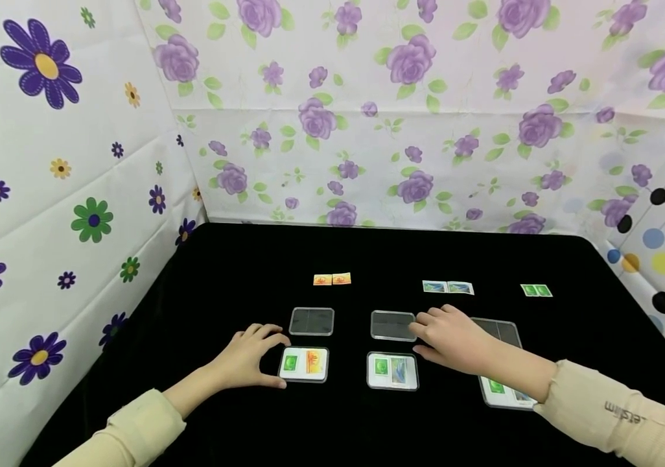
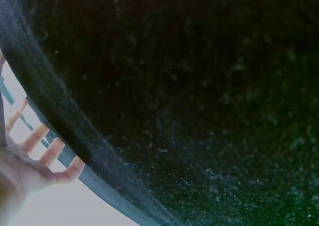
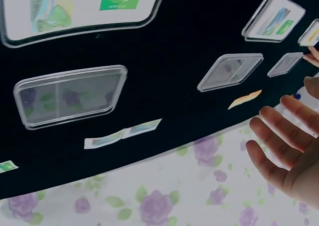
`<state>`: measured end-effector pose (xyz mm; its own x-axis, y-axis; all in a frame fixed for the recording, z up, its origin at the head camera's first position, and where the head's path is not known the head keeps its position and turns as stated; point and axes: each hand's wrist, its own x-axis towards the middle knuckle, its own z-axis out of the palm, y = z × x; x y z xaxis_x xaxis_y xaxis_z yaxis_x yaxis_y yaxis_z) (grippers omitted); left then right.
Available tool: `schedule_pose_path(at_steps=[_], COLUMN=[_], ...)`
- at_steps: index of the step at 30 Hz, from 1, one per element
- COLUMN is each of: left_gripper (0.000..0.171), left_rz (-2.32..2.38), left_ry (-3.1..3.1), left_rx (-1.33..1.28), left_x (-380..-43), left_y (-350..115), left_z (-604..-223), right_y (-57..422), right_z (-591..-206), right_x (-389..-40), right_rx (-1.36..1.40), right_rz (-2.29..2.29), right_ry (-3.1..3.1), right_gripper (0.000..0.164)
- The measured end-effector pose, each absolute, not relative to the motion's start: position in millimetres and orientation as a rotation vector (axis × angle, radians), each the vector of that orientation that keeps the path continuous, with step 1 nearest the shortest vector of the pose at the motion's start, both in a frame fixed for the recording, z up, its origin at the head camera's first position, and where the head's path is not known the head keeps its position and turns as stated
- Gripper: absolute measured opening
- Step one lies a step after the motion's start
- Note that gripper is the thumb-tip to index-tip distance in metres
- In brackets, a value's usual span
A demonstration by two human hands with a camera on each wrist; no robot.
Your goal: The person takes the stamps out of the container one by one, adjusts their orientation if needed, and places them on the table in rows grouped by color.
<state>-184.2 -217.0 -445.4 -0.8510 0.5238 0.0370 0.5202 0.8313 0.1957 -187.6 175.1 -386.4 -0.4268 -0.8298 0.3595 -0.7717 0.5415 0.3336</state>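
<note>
My left hand [image 1: 247, 360] [image 2: 35, 161] spreads thumb and fingers at the left side of a clear case [image 1: 303, 364] holding a white card with a green and an orange stamp. Fingers relaxed, my right hand [image 1: 455, 338] [image 3: 294, 146] hovers at the right edge of the middle clear lid [image 1: 392, 325] [image 3: 232, 71]. Below that lid lies a second case [image 1: 393, 371] [image 3: 275, 22] with a green and a blue stamp. A third case [image 1: 504, 394] [image 3: 82, 12] and its lid [image 1: 498, 329] [image 3: 72, 97] are partly hidden by my right arm in the head view.
Another clear lid [image 1: 312, 322] lies above the left case. Farther back are pairs of orange stamps [image 1: 332, 279], blue stamps [image 1: 448, 287] and green stamps [image 1: 536, 290]. Flowered cloth [image 1: 367, 149] hangs behind the black table [image 1: 251, 259].
</note>
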Motion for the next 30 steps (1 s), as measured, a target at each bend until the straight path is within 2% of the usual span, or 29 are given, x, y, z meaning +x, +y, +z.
schedule_pose_path(at_steps=[16,30], left_gripper=[0.071,0.071], left_rz=[0.330,0.320], left_ry=[2.985,2.989], left_rx=[0.860,0.856], left_x=[-184.5,-182.8], left_y=[-218.8,-219.3], left_z=[-450.4,-451.7], right_y=[138.9,100.6], right_z=[-407.6,-407.9], right_x=[-182.5,-180.5], right_rx=[1.416,1.456], right_rz=[-0.121,-0.116], right_ry=[-2.289,-2.329], right_gripper=[0.025,0.024])
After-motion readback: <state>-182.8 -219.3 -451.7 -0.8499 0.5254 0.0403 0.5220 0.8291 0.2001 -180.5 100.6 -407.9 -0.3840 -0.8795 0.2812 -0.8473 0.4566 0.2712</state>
